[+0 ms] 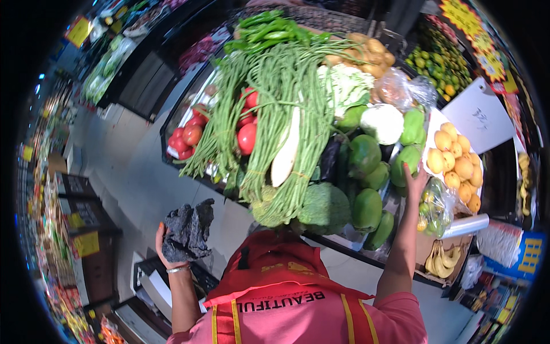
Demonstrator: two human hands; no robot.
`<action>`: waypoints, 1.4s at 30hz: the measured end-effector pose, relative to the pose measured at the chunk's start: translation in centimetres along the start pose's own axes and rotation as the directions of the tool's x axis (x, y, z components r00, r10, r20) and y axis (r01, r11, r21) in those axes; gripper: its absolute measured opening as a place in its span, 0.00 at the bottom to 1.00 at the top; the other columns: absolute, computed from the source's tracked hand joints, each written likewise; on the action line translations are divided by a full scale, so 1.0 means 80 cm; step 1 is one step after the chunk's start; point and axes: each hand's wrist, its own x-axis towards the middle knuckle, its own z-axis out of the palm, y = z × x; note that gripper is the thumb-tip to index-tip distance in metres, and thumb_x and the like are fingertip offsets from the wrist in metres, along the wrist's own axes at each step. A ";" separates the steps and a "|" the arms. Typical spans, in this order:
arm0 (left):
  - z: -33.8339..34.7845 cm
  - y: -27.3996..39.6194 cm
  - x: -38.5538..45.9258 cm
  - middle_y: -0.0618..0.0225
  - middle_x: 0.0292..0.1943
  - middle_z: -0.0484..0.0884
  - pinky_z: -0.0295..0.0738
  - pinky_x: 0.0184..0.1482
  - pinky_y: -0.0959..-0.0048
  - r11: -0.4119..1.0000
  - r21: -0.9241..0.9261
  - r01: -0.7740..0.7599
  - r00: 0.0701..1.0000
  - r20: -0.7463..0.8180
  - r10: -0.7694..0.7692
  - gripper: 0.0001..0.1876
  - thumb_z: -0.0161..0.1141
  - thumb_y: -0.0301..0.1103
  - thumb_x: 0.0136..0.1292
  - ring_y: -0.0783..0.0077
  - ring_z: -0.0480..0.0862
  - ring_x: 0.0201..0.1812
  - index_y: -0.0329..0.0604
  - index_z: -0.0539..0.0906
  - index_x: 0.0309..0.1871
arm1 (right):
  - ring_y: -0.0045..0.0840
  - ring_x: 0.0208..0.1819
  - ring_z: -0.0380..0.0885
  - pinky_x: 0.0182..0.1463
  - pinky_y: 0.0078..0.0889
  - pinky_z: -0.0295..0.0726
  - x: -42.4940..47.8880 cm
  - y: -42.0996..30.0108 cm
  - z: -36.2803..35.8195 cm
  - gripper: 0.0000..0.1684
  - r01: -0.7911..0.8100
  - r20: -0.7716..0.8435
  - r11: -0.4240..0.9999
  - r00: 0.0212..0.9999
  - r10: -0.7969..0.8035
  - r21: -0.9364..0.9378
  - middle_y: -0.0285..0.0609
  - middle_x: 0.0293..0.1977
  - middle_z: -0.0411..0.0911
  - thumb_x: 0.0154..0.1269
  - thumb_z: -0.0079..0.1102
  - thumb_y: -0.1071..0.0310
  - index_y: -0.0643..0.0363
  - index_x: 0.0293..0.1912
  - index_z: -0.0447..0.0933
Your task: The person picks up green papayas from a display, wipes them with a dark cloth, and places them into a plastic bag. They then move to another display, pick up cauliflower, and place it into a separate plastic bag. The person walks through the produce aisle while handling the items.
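Observation:
My left hand [163,250] holds a crumpled dark grey rag [187,232], out over the floor to the left of the produce stand. A bracelet circles that wrist. My right hand [416,182] reaches to the stand's right side and touches a green papaya-like fruit [404,162]; some of its fingers are hidden, so its grip is unclear. More such green fruits [367,210] lie to its left. A white cauliflower-like head [382,124] sits beyond it. Broccoli [324,208], long beans [313,129], a white radish [287,157] and tomatoes [247,138] fill the stand's middle and left.
Close to my right arm lie a plastic bag of small green fruits [434,206], a plastic-film roll [466,225] and bananas [442,260]. Orange-yellow fruits [456,157] fill a white tray. Potatoes [369,53] and green peppers [275,32] lie at the back. Dark crates [88,215] stand left.

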 end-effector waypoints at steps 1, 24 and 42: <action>-0.008 0.005 0.001 0.49 0.52 0.75 0.67 0.58 0.55 1.000 -0.012 0.005 1.000 -0.013 -0.005 0.24 0.43 0.44 0.64 0.50 0.75 0.53 0.31 0.74 0.52 | 0.46 0.61 0.60 0.63 0.43 0.57 -0.005 -0.011 -0.003 0.47 0.031 -0.050 0.996 0.998 -0.027 0.086 0.59 0.58 0.61 0.48 0.65 0.45 0.59 0.62 0.60; -0.267 0.315 0.215 0.59 0.54 0.73 0.65 0.60 0.65 0.975 -0.223 -0.001 0.973 0.226 0.052 0.18 0.45 0.35 0.67 0.65 0.73 0.56 0.37 0.68 0.58 | 0.27 0.59 0.61 0.63 0.31 0.58 -0.567 -0.858 0.244 0.49 -0.665 0.654 0.472 0.034 -0.755 0.579 0.41 0.58 0.62 0.49 0.69 0.58 0.48 0.67 0.52; -0.500 0.730 0.563 0.63 0.30 0.81 0.73 0.40 0.75 0.457 0.878 -0.140 0.762 -0.199 0.616 0.07 0.59 0.22 0.52 0.69 0.80 0.34 0.37 0.81 0.36 | 0.35 0.42 0.72 0.44 0.33 0.73 -0.645 -1.353 0.629 0.25 0.532 0.276 0.338 0.196 -0.941 0.777 0.44 0.37 0.68 0.37 0.70 0.66 0.58 0.38 0.72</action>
